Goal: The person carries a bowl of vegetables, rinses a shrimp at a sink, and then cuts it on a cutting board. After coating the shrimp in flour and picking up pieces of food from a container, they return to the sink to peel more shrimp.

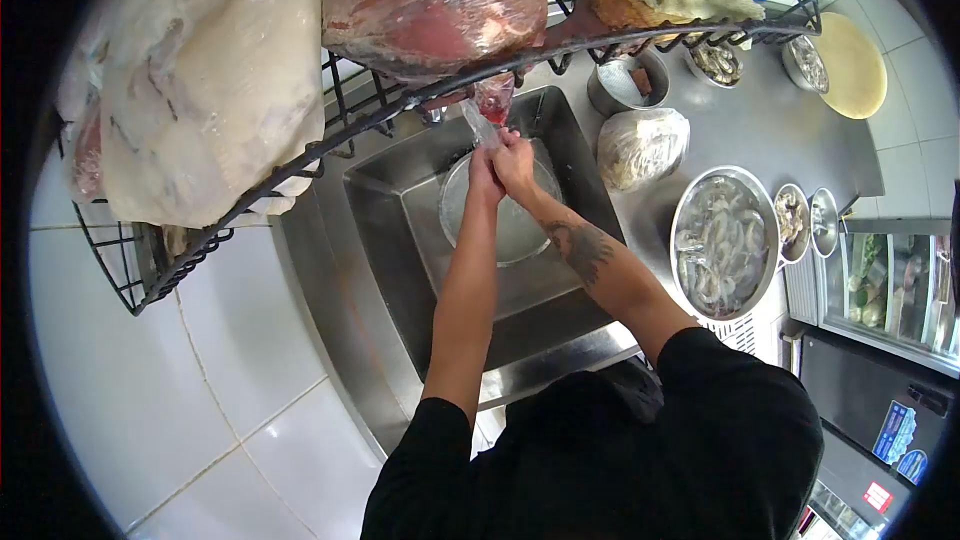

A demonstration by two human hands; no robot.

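Note:
Both hands meet over a steel sink (400, 270), above a round pale basin (525, 235) standing in it. My left hand (485, 175) is closed on the clear plastic (480, 125) that hangs below a wrapped piece of red meat (435, 5). Against it on the right, my right hand (514, 162) has its fingers curled round the same plastic. A small bag end with red liquid (494, 98) shows just above the fingers. The meat rests on a black wire rack (370, 125) over the sink.
Large pale wrapped meat (210, 80) fills the rack's left. On the right counter stand a metal pot (600, 90), a plastic-wrapped bundle (640, 148), a big bowl of seafood in water (682, 260), smaller bowls (778, 225) and a round yellowish board (850, 65).

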